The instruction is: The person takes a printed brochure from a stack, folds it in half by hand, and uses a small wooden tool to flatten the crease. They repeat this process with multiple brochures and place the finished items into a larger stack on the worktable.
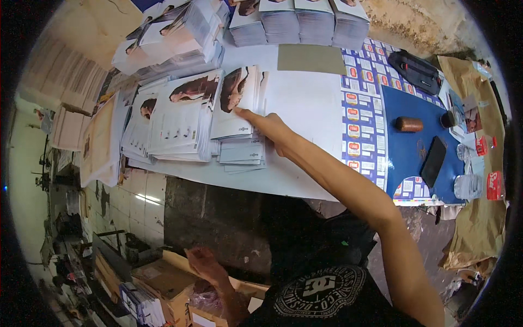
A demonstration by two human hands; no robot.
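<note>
My right hand reaches over the white table to a small pile of brochures. One digit lies on the top brochure, printed with a picture of a person with dark hair; the other fingers are partly hidden at its right edge, and the hand looks closed on it. Smaller pale blue-grey printed pieces stick out below this pile. Directly left stands a thicker stack of similar brochures. My left hand hangs low, away from the table, above a cardboard box; its fingers look apart, with nothing seen in them.
Tall stacks of printed sheets line the table's far edge, with more at far left. A grey-green board lies nearby. Rightward are a blue mat, a phone, a black pouch and plastic bottles. Cardboard boxes stand below.
</note>
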